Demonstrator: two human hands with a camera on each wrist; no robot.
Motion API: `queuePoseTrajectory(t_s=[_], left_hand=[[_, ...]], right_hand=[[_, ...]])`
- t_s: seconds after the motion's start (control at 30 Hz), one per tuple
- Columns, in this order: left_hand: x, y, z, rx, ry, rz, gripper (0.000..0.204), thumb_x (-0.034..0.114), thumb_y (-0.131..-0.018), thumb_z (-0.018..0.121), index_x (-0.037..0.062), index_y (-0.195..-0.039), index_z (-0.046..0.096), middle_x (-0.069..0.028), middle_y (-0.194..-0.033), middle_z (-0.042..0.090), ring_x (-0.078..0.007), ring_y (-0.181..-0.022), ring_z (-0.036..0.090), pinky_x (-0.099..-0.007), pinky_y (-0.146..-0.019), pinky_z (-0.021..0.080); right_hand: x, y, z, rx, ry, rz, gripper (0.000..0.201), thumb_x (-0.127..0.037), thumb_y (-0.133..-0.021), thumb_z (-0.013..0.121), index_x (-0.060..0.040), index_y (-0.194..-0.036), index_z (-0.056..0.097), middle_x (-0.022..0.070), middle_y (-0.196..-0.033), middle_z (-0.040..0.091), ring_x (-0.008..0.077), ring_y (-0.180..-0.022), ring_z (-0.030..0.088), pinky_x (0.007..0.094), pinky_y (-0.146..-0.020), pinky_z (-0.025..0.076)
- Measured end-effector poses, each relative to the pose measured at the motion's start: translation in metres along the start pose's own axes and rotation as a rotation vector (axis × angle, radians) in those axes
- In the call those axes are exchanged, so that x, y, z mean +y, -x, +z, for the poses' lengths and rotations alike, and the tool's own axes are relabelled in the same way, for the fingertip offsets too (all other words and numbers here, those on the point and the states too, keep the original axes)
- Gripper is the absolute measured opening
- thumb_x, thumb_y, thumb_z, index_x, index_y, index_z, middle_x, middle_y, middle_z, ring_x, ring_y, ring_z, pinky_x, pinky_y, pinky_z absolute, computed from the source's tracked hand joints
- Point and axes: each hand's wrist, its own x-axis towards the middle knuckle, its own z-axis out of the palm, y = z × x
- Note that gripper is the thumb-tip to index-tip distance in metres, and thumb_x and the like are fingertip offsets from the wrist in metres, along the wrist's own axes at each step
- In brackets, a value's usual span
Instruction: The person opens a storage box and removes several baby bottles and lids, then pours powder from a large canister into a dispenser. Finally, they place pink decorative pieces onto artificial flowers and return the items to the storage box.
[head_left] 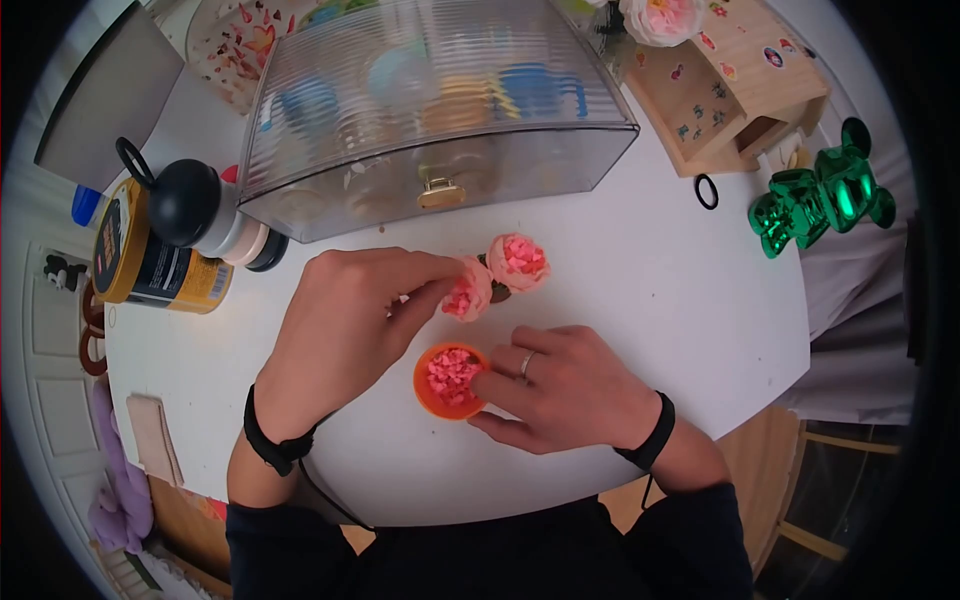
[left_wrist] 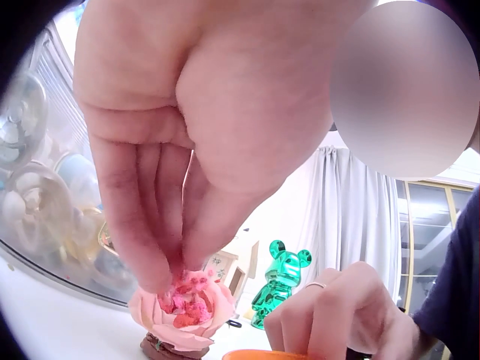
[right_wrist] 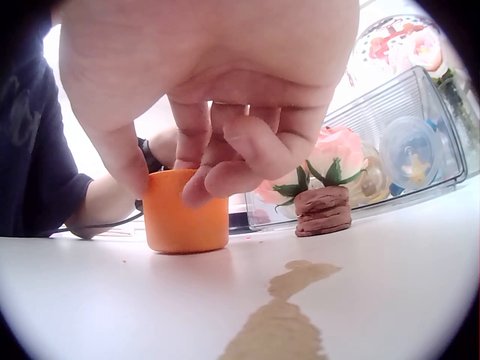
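An orange cup [right_wrist: 186, 214] full of small pink bits [head_left: 450, 373] stands on the white table. My right hand [head_left: 570, 390] holds it by the rim, thumb on one side and fingers on the other. Beyond the cup, two pink artificial flowers [head_left: 520, 258] with green leaves rise from a brown, layered clay-like base [right_wrist: 322, 212]. Over the nearer flower [left_wrist: 180, 311], my left hand [head_left: 345, 310] pinches pink bits, its fingertips together at the bloom's centre. More pink bits lie among that flower's petals.
A clear drawer box [head_left: 540, 170] stands behind the flowers. At left are a black-topped bottle [head_left: 185, 205] and a yellow-and-black tub [head_left: 165, 265]. A shiny green bear figure [head_left: 815, 200], a black ring [head_left: 706, 191] and a wooden house [head_left: 720, 90] sit at right. A folded cloth [head_left: 153, 440] lies front left.
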Motion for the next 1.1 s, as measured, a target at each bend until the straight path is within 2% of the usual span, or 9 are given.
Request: queuePoseTrajectory(t_s=[0.1,0.2,0.3,0.43,0.63,0.87,1.1], left_hand=[[0.006,0.009,-0.007,0.025,-0.04,-0.031,0.019,0.001,-0.096,0.081,0.0022,-0.114,0.085,-0.0143,-0.096,0.083,-0.0226,-0.076,0.078,-0.0316,-0.067,0.059],[0.019,0.02,-0.017,-0.056,-0.097,-0.116,0.015,0.003,-0.094,0.083,0.0028,-0.109,0.085,-0.0125,-0.091,0.082,-0.0243,-0.074,0.077,-0.0341,-0.065,0.059],[0.02,0.035,-0.019,-0.278,-0.203,-0.009,0.016,0.008,-0.091,0.086,0.006,-0.106,0.083,-0.0074,-0.086,0.079,-0.0248,-0.074,0.076,-0.0363,-0.066,0.059],[0.022,0.043,0.011,-0.307,-0.446,0.138,0.018,0.019,-0.089,0.086,0.0121,-0.104,0.077,-0.0024,-0.084,0.073,-0.0231,-0.079,0.074,-0.0372,-0.067,0.058],[0.027,0.045,0.026,-0.35,-0.549,0.024,0.014,0.024,-0.091,0.083,0.014,-0.099,0.079,-0.0009,-0.087,0.076,-0.0239,-0.073,0.074,-0.0371,-0.062,0.057],[0.026,0.042,0.027,-0.363,-0.5,0.025,0.01,0.021,-0.088,0.085,0.0149,-0.095,0.081,0.0001,-0.088,0.076,-0.0239,-0.071,0.074,-0.0374,-0.063,0.057],[0.021,0.037,0.015,-0.355,-0.318,0.029,0.01,0.018,-0.086,0.087,0.0162,-0.095,0.084,0.0005,-0.088,0.079,-0.0243,-0.072,0.074,-0.037,-0.064,0.057]], right_hand=[[-0.001,0.0,0.001,0.035,0.017,0.026,0.027,-0.037,-0.089,0.087,-0.0167,-0.097,0.07,-0.0032,-0.088,0.064,0.0176,-0.074,0.065,0.0326,-0.058,0.052],[0.0,-0.001,0.002,0.047,0.029,0.039,0.031,-0.04,-0.089,0.088,-0.0157,-0.096,0.069,-0.0025,-0.087,0.065,0.0178,-0.074,0.066,0.033,-0.059,0.053],[0.0,-0.001,0.001,0.048,0.03,0.055,0.033,-0.039,-0.089,0.088,-0.015,-0.096,0.067,-0.0019,-0.087,0.065,0.018,-0.075,0.066,0.0338,-0.059,0.053],[-0.002,-0.001,0.002,0.034,0.015,0.067,0.034,-0.037,-0.089,0.089,-0.0149,-0.096,0.064,-0.0013,-0.085,0.065,0.0183,-0.074,0.067,0.0342,-0.059,0.053],[-0.002,-0.001,0.002,0.008,0.021,0.048,0.037,-0.039,-0.09,0.088,-0.013,-0.103,0.065,-0.0014,-0.089,0.068,0.0185,-0.077,0.067,0.0342,-0.06,0.055],[-0.002,0.002,0.002,0.02,0.041,0.037,0.039,-0.043,-0.091,0.087,-0.0121,-0.104,0.067,-0.0012,-0.089,0.068,0.019,-0.079,0.068,0.0346,-0.06,0.055],[-0.007,0.001,-0.009,-0.042,0.102,0.216,0.063,-0.055,-0.086,0.087,-0.0055,-0.121,0.069,0.003,-0.09,0.068,0.021,-0.082,0.07,0.0359,-0.061,0.056]])
